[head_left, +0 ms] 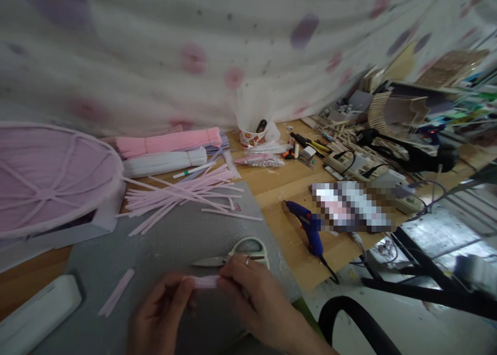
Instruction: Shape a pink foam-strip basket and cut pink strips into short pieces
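Two hands, the left hand (161, 313) and right hand (252, 295), pinch one short pale pink fuzzy strip (205, 281) between their fingertips above the grey mat (163, 241). One pair of cream-handled scissors (236, 254) lies just beyond; one blue glue gun (308, 228) rests well right.

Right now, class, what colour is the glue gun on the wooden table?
The glue gun is blue, seen in the head view.

pink strip (205, 281): short, pale, fuzzy, blurred. held level near the bottom edge, just above the grey mat, left end pinched in left hand (161, 313) fingertips, right end in right hand (252, 295) fingertips. only the middle stretch shows between the two hands. sits just near of the scissors, not touching them.
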`<action>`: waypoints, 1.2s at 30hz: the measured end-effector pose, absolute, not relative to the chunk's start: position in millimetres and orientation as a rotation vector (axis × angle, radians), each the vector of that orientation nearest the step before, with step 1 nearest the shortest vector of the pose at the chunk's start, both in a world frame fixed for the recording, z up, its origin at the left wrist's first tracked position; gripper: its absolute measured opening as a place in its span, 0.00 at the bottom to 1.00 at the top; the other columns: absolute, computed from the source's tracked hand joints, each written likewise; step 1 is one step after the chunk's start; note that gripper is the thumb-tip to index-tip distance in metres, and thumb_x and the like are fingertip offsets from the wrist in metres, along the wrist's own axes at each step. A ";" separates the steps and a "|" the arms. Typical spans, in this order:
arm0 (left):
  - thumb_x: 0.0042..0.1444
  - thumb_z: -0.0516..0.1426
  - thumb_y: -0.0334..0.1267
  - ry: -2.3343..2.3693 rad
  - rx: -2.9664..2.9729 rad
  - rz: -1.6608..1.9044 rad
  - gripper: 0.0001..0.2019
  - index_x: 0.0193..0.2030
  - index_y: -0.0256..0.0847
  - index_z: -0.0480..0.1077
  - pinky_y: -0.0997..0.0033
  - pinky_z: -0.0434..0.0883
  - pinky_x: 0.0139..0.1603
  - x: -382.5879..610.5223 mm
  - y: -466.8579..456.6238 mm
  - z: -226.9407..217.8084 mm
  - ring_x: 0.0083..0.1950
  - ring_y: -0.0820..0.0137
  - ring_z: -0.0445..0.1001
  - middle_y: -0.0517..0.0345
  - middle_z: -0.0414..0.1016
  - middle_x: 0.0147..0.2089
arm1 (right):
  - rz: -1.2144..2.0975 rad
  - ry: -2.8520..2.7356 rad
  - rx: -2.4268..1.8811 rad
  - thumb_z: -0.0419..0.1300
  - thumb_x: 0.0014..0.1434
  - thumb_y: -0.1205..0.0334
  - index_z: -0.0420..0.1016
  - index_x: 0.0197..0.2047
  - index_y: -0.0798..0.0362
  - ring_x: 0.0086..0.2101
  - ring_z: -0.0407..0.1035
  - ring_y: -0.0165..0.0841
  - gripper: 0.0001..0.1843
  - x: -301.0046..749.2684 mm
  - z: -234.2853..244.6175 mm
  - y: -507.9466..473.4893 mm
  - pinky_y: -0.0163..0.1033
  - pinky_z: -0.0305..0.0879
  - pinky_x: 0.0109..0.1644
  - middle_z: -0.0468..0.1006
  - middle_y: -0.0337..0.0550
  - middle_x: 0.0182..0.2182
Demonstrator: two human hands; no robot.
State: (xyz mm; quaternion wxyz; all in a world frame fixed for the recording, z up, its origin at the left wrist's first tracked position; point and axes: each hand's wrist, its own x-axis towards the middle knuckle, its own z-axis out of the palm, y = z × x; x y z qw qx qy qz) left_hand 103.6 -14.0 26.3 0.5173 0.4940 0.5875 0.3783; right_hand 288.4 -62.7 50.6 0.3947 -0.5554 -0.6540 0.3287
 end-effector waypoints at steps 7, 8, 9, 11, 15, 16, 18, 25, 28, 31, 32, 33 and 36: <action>0.41 0.67 0.60 1.555 1.177 0.931 0.20 0.31 0.45 0.83 0.76 0.77 0.38 100.1 -14.5 34.8 0.34 0.65 0.80 0.57 0.84 0.32 | 0.894 -1.794 -1.499 0.49 0.68 0.61 0.66 0.32 0.52 0.27 0.62 0.29 0.13 283.2 54.9 -61.3 0.35 0.53 0.31 0.72 0.39 0.27; 0.40 0.68 0.58 1.549 1.125 0.954 0.19 0.32 0.45 0.83 0.75 0.77 0.37 101.4 -14.3 35.2 0.34 0.66 0.81 0.56 0.84 0.31 | 0.929 -1.758 -1.523 0.48 0.69 0.60 0.67 0.32 0.52 0.27 0.63 0.29 0.14 282.7 54.8 -61.9 0.35 0.54 0.31 0.72 0.39 0.27; 0.40 0.69 0.56 1.540 1.078 0.982 0.19 0.32 0.45 0.83 0.76 0.78 0.35 103.2 -13.8 35.6 0.32 0.66 0.80 0.57 0.84 0.31 | 0.961 -1.710 -1.531 0.46 0.70 0.60 0.67 0.33 0.52 0.27 0.64 0.30 0.15 282.4 54.2 -62.5 0.35 0.55 0.31 0.72 0.39 0.27; 0.40 0.70 0.54 1.525 1.018 1.052 0.18 0.33 0.43 0.83 0.76 0.78 0.33 107.5 -12.5 37.0 0.30 0.67 0.80 0.57 0.84 0.29 | 1.011 -1.616 -1.503 0.45 0.71 0.60 0.70 0.39 0.52 0.30 0.68 0.30 0.14 282.3 51.9 -63.6 0.35 0.60 0.35 0.75 0.40 0.30; 0.43 0.69 0.49 1.505 1.008 1.182 0.14 0.31 0.41 0.82 0.76 0.77 0.29 114.8 -10.6 42.1 0.26 0.68 0.79 0.57 0.82 0.26 | 0.958 -1.526 -1.437 0.61 0.63 0.59 0.66 0.56 0.49 0.36 0.72 0.32 0.19 280.1 44.4 -62.3 0.36 0.67 0.41 0.78 0.41 0.38; 0.44 0.69 0.47 1.486 1.023 1.189 0.12 0.31 0.41 0.82 0.76 0.77 0.29 115.8 -10.8 43.8 0.26 0.69 0.79 0.58 0.82 0.25 | 0.919 -1.514 -1.426 0.64 0.61 0.60 0.67 0.56 0.49 0.35 0.72 0.32 0.21 278.7 42.6 -61.4 0.36 0.67 0.40 0.79 0.40 0.38; 0.46 0.68 0.44 1.447 1.050 1.201 0.08 0.30 0.43 0.82 0.79 0.76 0.28 116.8 -12.6 47.7 0.26 0.71 0.79 0.60 0.82 0.25 | 0.838 -1.494 -1.400 0.63 0.61 0.62 0.71 0.52 0.49 0.33 0.73 0.31 0.15 275.7 39.7 -59.3 0.35 0.68 0.39 0.80 0.39 0.35; 0.46 0.67 0.36 1.336 1.060 1.178 0.03 0.30 0.46 0.83 0.83 0.75 0.26 109.7 -18.8 58.3 0.23 0.75 0.78 0.63 0.82 0.23 | 0.822 -1.395 -1.431 0.60 0.65 0.60 0.79 0.39 0.49 0.27 0.74 0.30 0.07 271.2 40.3 -54.5 0.33 0.67 0.31 0.81 0.37 0.27; 0.45 0.68 0.35 1.328 1.026 1.191 0.04 0.30 0.46 0.83 0.83 0.75 0.26 100.6 -15.6 56.4 0.23 0.75 0.78 0.64 0.82 0.23 | 0.874 -1.314 -1.419 0.59 0.65 0.59 0.80 0.37 0.50 0.26 0.75 0.30 0.09 271.8 42.0 -53.0 0.33 0.68 0.31 0.81 0.38 0.26; 0.45 0.68 0.36 1.362 0.994 1.234 0.04 0.30 0.46 0.83 0.82 0.76 0.27 92.5 -10.9 54.2 0.23 0.75 0.78 0.64 0.81 0.22 | 0.924 -1.233 -1.423 0.59 0.65 0.57 0.79 0.37 0.50 0.27 0.76 0.31 0.10 271.8 42.1 -52.1 0.34 0.71 0.32 0.82 0.40 0.27; 0.45 0.68 0.36 1.372 0.992 1.234 0.04 0.30 0.46 0.83 0.82 0.76 0.27 90.9 -9.7 54.0 0.23 0.75 0.78 0.64 0.81 0.22 | 0.942 -1.231 -1.419 0.58 0.66 0.56 0.79 0.39 0.50 0.29 0.76 0.32 0.10 271.1 41.9 -52.0 0.34 0.72 0.34 0.83 0.41 0.30; 0.45 0.68 0.36 1.378 0.994 1.224 0.03 0.30 0.46 0.83 0.82 0.76 0.26 89.9 -8.9 54.1 0.23 0.75 0.78 0.63 0.81 0.22 | 0.959 -1.248 -1.406 0.58 0.66 0.55 0.79 0.42 0.50 0.30 0.77 0.32 0.11 269.9 41.9 -52.0 0.35 0.72 0.35 0.84 0.42 0.32; 0.45 0.68 0.37 1.365 1.012 1.180 0.03 0.30 0.46 0.83 0.82 0.75 0.26 90.1 -9.2 55.4 0.23 0.75 0.77 0.63 0.82 0.24 | 1.000 -1.329 -1.374 0.59 0.64 0.55 0.79 0.45 0.50 0.32 0.77 0.33 0.11 264.1 42.4 -51.7 0.35 0.73 0.35 0.84 0.43 0.35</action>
